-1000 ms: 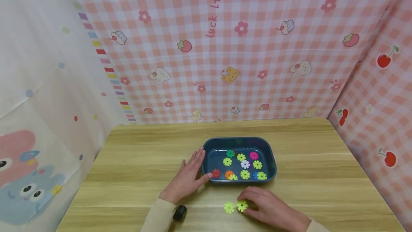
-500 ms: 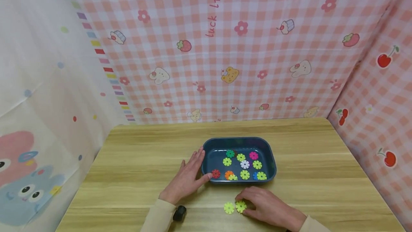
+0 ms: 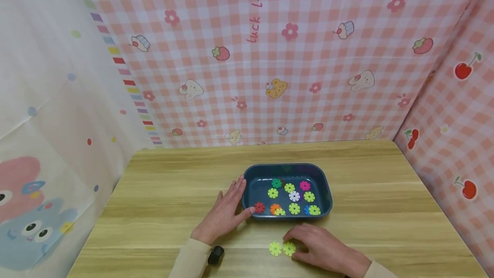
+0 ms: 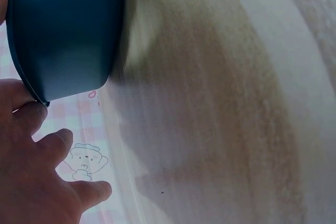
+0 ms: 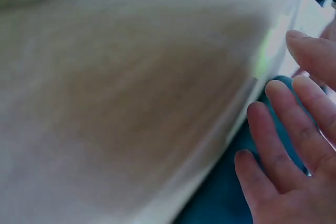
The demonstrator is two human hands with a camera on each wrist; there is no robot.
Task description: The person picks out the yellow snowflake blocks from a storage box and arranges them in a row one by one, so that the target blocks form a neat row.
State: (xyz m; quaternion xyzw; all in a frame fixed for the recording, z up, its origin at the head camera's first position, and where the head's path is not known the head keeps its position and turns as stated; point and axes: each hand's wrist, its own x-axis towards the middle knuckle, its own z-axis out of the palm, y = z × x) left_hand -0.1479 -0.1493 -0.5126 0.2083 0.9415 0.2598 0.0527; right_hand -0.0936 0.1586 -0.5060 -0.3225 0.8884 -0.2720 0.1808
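Note:
A dark blue tray (image 3: 287, 217) holds several notched plastic snowflake discs, among them a red disc (image 3: 259, 207), a white disc (image 3: 294, 196) and a pink disc (image 3: 305, 185). My left hand (image 3: 221, 218) rests against the tray's left rim, fingers extended and thumb at the near corner; its fingertips also touch the rim in the left wrist view. In front of the tray, two yellow-green discs lie side by side: a left disc (image 3: 275, 249) and a right disc (image 3: 289, 249). Around the right one, my right hand (image 3: 326, 248) has thumb and fingers spread apart, apparently without gripping it.
The wooden table (image 3: 173, 188) extends to both sides of the tray. Behind it hangs a pink checked cloth (image 3: 251, 67), with a white cloth (image 3: 58, 98) at left and another checked cloth (image 3: 455, 140) at right. A black wrist device (image 3: 215, 255) sits by my left sleeve.
My right hand has shifted the right yellow-green disc slightly left, and it now lies beside the other one with the fingers loosened. The left hand and the tray have stayed put.

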